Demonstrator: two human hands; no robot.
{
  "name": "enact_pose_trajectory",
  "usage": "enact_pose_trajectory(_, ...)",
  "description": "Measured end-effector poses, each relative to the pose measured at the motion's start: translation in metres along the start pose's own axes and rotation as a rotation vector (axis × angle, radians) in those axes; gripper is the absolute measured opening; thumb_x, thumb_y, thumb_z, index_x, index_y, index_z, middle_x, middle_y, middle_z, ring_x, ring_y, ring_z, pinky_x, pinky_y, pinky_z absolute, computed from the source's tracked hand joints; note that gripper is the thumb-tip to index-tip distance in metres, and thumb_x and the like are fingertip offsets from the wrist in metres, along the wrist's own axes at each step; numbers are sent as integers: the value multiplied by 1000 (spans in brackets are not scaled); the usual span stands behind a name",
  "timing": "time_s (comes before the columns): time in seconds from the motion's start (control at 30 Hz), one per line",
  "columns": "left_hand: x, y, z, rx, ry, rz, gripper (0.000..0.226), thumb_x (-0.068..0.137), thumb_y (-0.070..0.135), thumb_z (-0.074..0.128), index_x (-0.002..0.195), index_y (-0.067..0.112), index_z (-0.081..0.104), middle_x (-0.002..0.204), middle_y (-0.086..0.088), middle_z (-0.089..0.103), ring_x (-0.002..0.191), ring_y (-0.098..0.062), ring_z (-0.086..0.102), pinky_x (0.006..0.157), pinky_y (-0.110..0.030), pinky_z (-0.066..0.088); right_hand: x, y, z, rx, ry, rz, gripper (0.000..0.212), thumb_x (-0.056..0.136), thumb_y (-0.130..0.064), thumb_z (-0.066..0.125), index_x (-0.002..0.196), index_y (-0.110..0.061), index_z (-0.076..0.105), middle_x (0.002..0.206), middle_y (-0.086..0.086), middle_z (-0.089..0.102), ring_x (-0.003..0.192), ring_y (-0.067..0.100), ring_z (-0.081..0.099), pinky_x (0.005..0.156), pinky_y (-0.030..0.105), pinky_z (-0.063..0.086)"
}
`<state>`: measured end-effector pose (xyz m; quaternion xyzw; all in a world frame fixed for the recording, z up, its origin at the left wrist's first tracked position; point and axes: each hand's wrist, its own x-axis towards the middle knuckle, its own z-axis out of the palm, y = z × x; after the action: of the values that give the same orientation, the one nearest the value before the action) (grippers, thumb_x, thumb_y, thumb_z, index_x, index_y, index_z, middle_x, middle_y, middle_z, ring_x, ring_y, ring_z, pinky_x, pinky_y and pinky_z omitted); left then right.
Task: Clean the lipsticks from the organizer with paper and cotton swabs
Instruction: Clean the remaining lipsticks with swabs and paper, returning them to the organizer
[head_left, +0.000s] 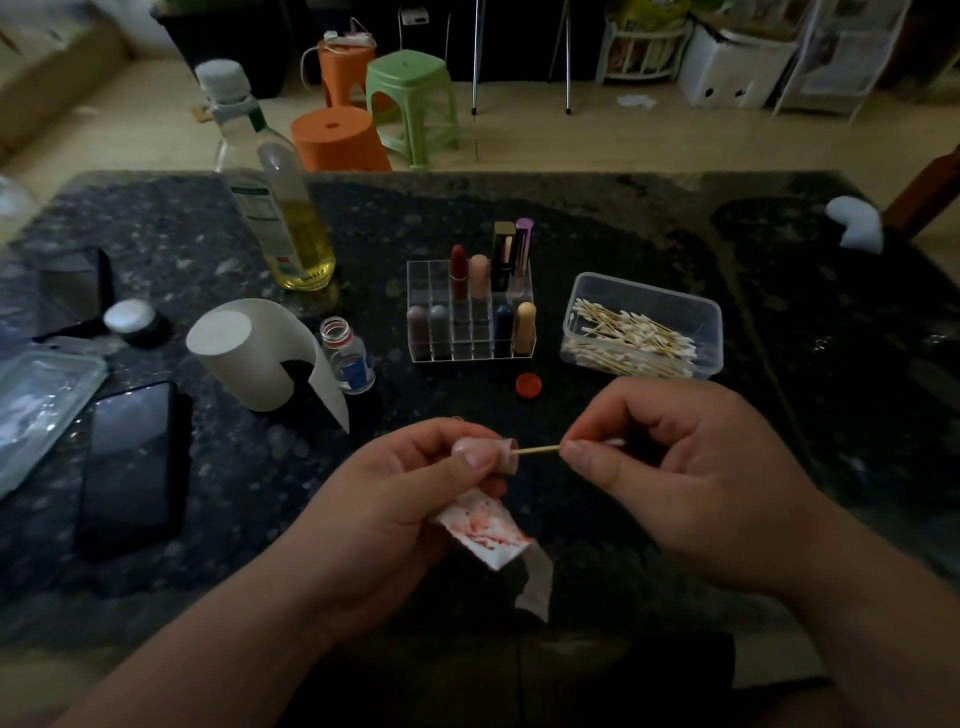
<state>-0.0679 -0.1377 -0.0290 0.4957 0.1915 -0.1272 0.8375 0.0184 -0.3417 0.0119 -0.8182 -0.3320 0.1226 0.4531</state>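
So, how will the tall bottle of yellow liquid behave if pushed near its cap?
The tall bottle would probably tip rather than slide: it is narrow and high. Yellow liquid fills only its lower part, so it is likely light.

We count eight lipsticks (458, 270) in one organizer (427, 278), one pink tube (506, 453) and one cotton swab (537, 451) in two hands (395, 499), two bottles (280, 208), one paper roll (244, 353), one swab tub (649, 296), one phone (132, 462), three stools (410, 98).
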Motion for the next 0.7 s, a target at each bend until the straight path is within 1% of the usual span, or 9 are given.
enact_pose_trajectory(0.1,-1,0,0,25,-13,-4,21,82,21,71,95,6,77,84,-11,63,72,-21,57,70,-36,48,1,1,2,-68,36,-28,16,87,-16,75,82,-30,71,79,-14,69,73,10,67,57,16,51)
enact_pose_trajectory(0.2,-1,-1,0,11,-11,-12,20,82,21,71,94,6,77,86,-13,61,74,-23,55,73,-38,45,1,3,4,-143,36,-29,15,87,-17,75,81,-30,71,79,-16,67,69,8,65,54,13,48)
enact_pose_trajectory(0.3,-1,-1,1,-1,-2,7,18,81,19,70,92,6,78,88,-13,64,74,-20,57,73,-37,45,0,3,3,-182,-3,2,14,87,-19,75,79,-30,70,77,-17,65,67,9,63,53,15,48)
enact_pose_trajectory(0.37,-1,-2,0,-5,-1,13,18,81,19,71,92,7,78,85,-11,65,74,-20,58,74,-37,46,0,2,1,-191,-64,21,17,88,-20,74,77,-32,68,75,-18,65,65,8,62,53,16,47)
enact_pose_trajectory(0.5,-3,-2,-1,-6,-16,10,18,80,19,71,93,8,78,84,-10,65,75,-19,60,74,-37,48,-1,1,-2,-94,-187,83,18,90,-21,73,77,-32,68,67,-10,65,56,6,58,51,19,47)
enact_pose_trajectory(0.6,-3,-2,0,-11,-23,4,17,81,19,71,93,10,79,83,-8,65,73,-17,60,71,-34,51,-2,1,-3,33,-233,122,15,92,-20,71,83,-32,68,63,-2,65,53,8,55,50,21,47)
enact_pose_trajectory(0.7,-2,-3,1,-6,-13,5,18,81,19,70,94,9,78,81,-7,65,71,-15,59,67,-30,50,-2,1,-3,156,-233,152,16,94,-15,68,82,-27,68,55,-5,60,48,2,50,48,16,40)
